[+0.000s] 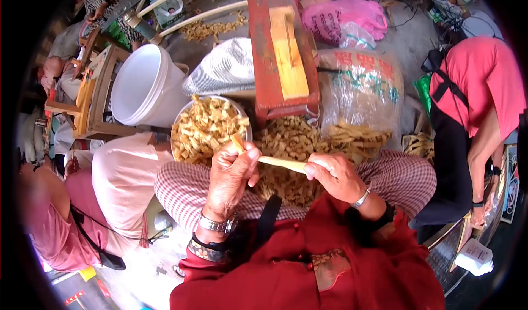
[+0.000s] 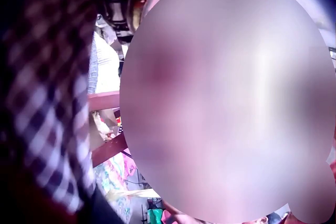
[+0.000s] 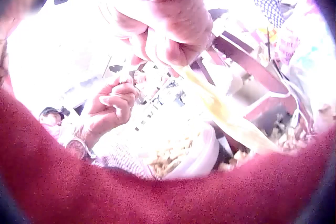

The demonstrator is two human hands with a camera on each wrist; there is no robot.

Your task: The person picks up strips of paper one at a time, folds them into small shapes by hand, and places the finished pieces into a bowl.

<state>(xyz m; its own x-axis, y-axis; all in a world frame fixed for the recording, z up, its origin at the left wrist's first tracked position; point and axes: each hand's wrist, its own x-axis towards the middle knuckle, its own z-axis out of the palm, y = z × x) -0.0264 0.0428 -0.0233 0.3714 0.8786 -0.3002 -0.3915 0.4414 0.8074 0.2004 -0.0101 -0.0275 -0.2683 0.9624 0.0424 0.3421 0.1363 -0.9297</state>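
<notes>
In the head view, a pale yellow flat strip (image 1: 281,163) stretches between the two hands above the lap. My left hand (image 1: 231,173) pinches it between thumb and fingers, and a short folded end stands up above the thumb. My right hand (image 1: 338,179) grips the other end with thumb and curled fingers. The right wrist view shows the right hand (image 3: 165,32) close up, with the strip (image 3: 220,109) running down from its fingertips. Just beyond the hands are a bowl (image 1: 248,127) of small folded yellow pieces and a heap of similar pieces (image 1: 286,139). The left wrist view is mostly blurred.
A red-brown bench (image 1: 264,46) bears a slotted wooden block (image 1: 294,70). Around it stand a white bucket (image 1: 144,84), a striped sack (image 1: 225,65), a clear plastic bag (image 1: 363,90) and a pink bag (image 1: 346,18). People sit close on both sides.
</notes>
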